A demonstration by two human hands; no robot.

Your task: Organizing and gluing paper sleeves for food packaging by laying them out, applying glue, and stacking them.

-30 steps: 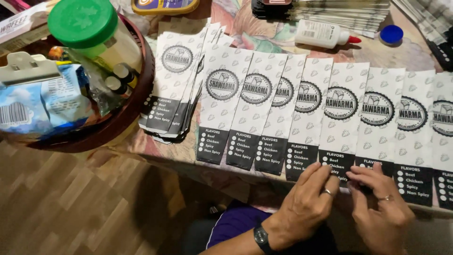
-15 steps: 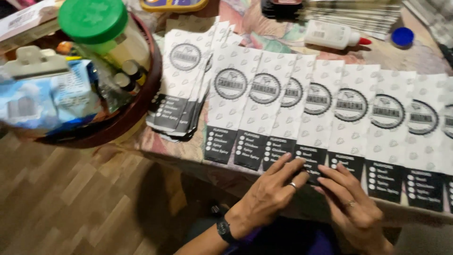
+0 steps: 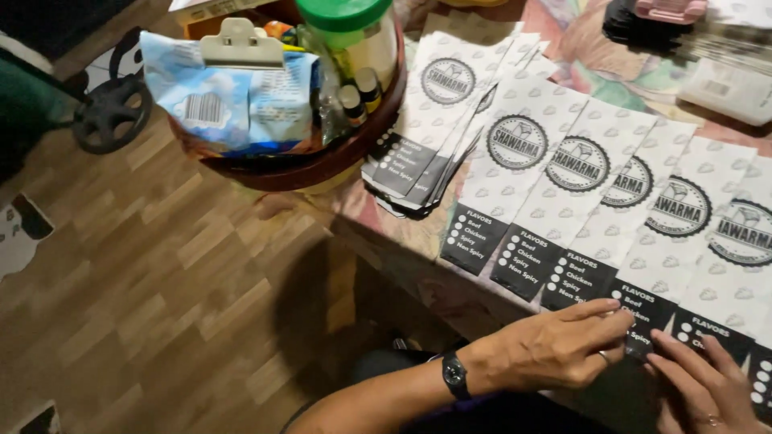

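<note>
A row of white paper sleeves [image 3: 563,193] lies flat along the near edge of the bench, each overlapping the next like shingles and running off to the right. Every sleeve carries a round black emblem in its middle and a black band with white dots at its bottom end. The sleeve under the fingers [image 3: 643,309] sits fourth from the row's left end, its black band at the bench edge.

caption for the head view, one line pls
Both hands, left and right, press the dark ends of overlapping white paper sleeves along a table edge.
</note>
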